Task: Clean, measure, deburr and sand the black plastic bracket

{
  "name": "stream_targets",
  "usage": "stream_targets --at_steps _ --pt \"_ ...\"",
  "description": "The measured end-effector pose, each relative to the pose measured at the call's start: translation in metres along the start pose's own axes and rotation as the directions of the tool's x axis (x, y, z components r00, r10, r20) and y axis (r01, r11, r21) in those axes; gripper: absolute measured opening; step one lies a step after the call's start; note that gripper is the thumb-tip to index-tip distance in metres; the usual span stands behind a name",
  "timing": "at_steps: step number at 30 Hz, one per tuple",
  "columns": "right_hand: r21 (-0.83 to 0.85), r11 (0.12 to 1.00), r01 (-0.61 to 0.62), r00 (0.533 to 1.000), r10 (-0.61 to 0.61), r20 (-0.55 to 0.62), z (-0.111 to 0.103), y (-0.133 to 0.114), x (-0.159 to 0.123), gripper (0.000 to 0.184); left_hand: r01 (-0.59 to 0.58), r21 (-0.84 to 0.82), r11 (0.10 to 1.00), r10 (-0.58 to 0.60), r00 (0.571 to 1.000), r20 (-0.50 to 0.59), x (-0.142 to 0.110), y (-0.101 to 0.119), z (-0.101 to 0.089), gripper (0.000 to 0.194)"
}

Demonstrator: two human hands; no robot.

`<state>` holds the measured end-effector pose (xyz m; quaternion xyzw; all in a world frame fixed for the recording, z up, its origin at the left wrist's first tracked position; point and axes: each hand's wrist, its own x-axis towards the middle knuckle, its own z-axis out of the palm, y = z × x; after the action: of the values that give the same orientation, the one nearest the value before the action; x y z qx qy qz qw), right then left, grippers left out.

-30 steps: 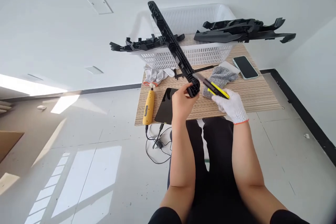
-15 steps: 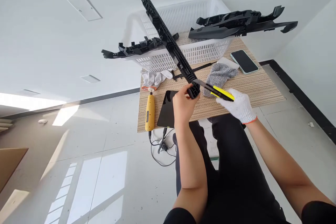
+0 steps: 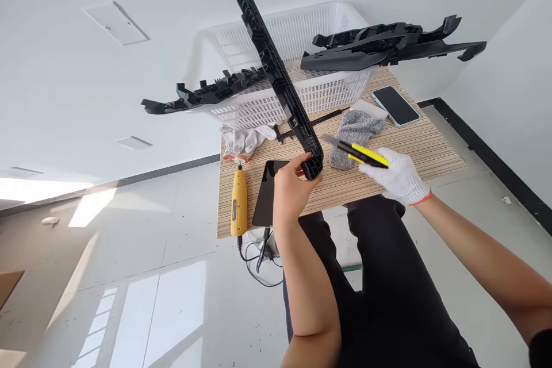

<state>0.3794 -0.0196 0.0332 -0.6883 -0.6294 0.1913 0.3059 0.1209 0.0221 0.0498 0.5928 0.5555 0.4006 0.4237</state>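
Note:
My bare left hand [image 3: 291, 191] is closed round the near end of a long black plastic trim part [image 3: 276, 72], which slants up and away over the basket. My right hand [image 3: 399, 175], in a white knit glove, grips a yellow and black utility knife [image 3: 357, 152]. Its extended blade points left, a short gap from the part's near end. Both hands hover above a striped wooden table [image 3: 414, 146].
A white mesh basket [image 3: 319, 92] at the table's back carries two more black trim parts [image 3: 383, 46] across its rim. On the table lie a phone [image 3: 395, 106], a grey cloth [image 3: 356, 129], a white glove [image 3: 244, 141], a yellow rotary tool [image 3: 236, 201] and a black tablet [image 3: 266, 195].
The black part has tilted more upright in my left hand. My right hand with the knife has drawn back to the right, so the blade no longer touches the part's end.

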Motion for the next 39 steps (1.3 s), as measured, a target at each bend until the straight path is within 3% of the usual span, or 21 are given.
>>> stream_targets --at_steps 5,7,9,13,22,26,30,34,37,39 --pt "-0.058 0.997 0.043 0.999 -0.042 0.015 0.008 -0.001 -0.002 0.034 -0.040 -0.108 0.993 0.034 0.998 -0.054 0.009 -0.013 0.019 0.049" --pt "-0.120 0.992 -0.026 0.998 0.019 -0.058 0.010 -0.002 -0.001 0.036 -0.052 -0.106 0.993 0.041 0.994 -0.102 0.015 -0.022 0.031 0.046" --pt "-0.110 0.991 -0.075 0.994 0.067 -0.081 0.012 -0.001 0.001 0.038 -0.047 -0.043 0.998 0.041 0.991 -0.126 0.019 -0.029 0.041 0.046" --pt "-0.078 0.996 0.035 0.999 -0.037 -0.034 0.011 0.000 0.001 0.034 -0.052 0.064 0.997 0.060 0.990 -0.130 0.013 -0.037 0.047 0.047" --pt "-0.016 0.999 0.047 0.999 -0.047 -0.011 0.009 0.006 0.001 0.033 0.012 0.263 0.965 0.018 0.994 -0.111 -0.009 -0.024 0.053 0.042" --pt "0.016 1.000 0.021 0.999 -0.021 -0.033 0.009 0.011 0.000 0.032 0.027 0.227 0.974 -0.010 0.997 -0.077 -0.008 -0.024 0.053 0.044" --pt "0.087 0.995 0.045 0.999 -0.046 0.001 0.007 0.009 -0.004 0.032 -0.024 0.221 0.975 0.044 0.996 -0.082 -0.009 -0.031 0.052 0.042" --pt "0.144 0.987 0.066 0.991 -0.082 0.109 0.006 0.008 -0.002 0.035 -0.067 0.167 0.984 0.073 0.997 -0.030 -0.005 -0.039 0.051 0.014" --pt "0.103 0.995 -0.017 0.999 0.014 0.029 -0.001 0.008 0.002 0.041 -0.050 0.005 0.999 0.051 0.996 -0.071 -0.004 -0.035 0.050 0.033" --pt "0.093 0.995 -0.038 0.999 0.039 -0.005 -0.008 0.009 0.003 0.041 -0.051 -0.106 0.993 0.041 0.995 -0.093 -0.005 -0.031 0.049 0.035"
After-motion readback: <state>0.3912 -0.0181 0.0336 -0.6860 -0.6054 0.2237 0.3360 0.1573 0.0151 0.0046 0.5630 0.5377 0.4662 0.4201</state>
